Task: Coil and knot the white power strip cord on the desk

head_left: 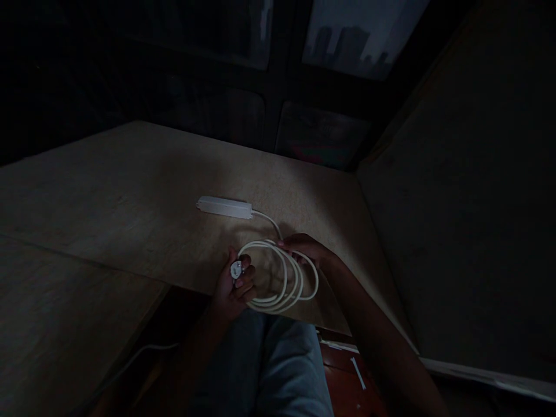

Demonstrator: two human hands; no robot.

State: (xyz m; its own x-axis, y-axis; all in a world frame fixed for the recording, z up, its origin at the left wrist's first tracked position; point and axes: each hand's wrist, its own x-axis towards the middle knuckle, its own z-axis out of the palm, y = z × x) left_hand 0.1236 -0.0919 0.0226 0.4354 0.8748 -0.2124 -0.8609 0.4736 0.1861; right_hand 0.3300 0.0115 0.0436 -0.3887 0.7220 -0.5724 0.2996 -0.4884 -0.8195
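My left hand (234, 288) is closed around a white plug (236, 269) and the near side of a coiled white cable (299, 284). The plug's face points up toward me. At the coil's upper right, my right hand (304, 246) pinches the cable, its fingertips partly hidden behind the loops. From there the cable runs up to a white power strip (224, 207), which lies on the stone-like tabletop (165, 174) beyond my hands. Several loops hang between both hands, over the table's near edge.
A dark wall (469, 231) rises along the right side, and windows (347, 40) stand behind the table. Below are my legs in jeans (282, 365). A thin white strip (358, 373) lies on the reddish floor (341, 379). Another pale cord (147, 349) hangs at lower left.
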